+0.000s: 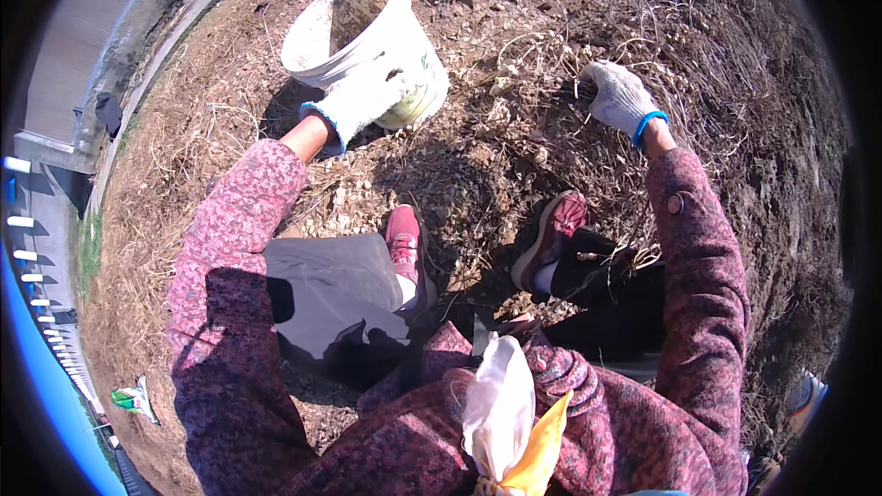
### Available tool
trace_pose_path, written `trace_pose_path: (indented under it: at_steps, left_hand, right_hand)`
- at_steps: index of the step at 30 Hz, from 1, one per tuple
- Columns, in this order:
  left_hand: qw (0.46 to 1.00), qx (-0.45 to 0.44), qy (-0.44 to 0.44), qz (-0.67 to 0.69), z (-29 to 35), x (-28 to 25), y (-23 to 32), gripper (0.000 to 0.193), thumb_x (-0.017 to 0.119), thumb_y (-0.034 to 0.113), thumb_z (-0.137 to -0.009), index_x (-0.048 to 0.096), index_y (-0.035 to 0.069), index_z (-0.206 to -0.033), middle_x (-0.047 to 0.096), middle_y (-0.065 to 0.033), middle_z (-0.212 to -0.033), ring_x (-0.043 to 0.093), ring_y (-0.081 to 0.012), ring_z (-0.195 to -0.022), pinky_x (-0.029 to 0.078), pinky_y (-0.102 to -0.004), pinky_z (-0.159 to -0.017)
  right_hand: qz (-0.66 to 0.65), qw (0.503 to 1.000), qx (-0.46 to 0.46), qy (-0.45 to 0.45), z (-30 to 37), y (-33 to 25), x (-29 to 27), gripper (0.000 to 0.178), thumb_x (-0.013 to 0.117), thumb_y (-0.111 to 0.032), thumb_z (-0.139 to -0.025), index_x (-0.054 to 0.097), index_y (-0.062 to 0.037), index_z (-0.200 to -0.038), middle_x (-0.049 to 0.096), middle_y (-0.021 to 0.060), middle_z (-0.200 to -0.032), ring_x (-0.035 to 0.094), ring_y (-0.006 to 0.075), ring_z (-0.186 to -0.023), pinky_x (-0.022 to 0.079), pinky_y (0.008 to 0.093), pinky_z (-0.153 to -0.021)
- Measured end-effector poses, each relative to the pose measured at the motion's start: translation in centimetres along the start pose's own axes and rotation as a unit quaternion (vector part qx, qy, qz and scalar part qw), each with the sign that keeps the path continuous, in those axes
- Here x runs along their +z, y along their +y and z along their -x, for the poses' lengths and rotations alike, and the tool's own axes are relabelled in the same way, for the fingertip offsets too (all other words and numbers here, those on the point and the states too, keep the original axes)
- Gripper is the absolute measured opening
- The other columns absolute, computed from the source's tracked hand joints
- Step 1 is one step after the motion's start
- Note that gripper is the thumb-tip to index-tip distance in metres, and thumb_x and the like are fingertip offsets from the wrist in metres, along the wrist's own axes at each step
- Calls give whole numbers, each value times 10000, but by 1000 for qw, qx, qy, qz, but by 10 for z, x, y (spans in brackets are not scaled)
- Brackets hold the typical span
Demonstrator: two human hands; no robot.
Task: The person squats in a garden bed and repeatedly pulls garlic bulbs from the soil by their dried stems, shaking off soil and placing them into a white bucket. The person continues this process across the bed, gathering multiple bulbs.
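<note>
Left white-gloved hand [363, 103] lies against the tilted white plastic bucket [413, 53], far left, apparently steadying it; right white-gloved hand [617, 96] curls beside dry brown stalks [571, 95]. Neither grip can be confirmed.

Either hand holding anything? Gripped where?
Can't be told for either. Left hand is at the outer side of the white bucket, below its rim; right hand is curled at dry plant matter.
</note>
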State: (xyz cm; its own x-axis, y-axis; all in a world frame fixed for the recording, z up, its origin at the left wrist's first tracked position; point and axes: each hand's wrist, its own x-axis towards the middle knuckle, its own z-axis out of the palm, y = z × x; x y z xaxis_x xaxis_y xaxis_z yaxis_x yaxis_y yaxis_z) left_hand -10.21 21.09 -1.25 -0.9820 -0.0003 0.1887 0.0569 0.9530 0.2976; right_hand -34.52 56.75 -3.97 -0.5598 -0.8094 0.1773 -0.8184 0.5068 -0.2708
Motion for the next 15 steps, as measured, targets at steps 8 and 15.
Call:
trace_pose_path:
  at_steps: [8,15]
  left_hand:
    - [630,-125,-97,760,-13,25,2,334,567,246,-1028,558,29,-1281,651,-111,-1098,660,-209,-878,579,-335,-738]
    - [684,-407,23,605,-33,13,100,469,534,427,-1000,536,79,-1315,661,-81,-1168,648,-238,-962,558,-401,-814]
  right_hand:
    - [89,989,-83,89,2,-55,-76,288,617,-41,-738,660,-90,-1019,651,126,-974,638,346,-960,528,420,-850]
    - [73,944,-111,301,22,-88,-117,461,668,-26,-716,654,-91,-1173,633,110,-1023,635,320,-990,539,423,-844]
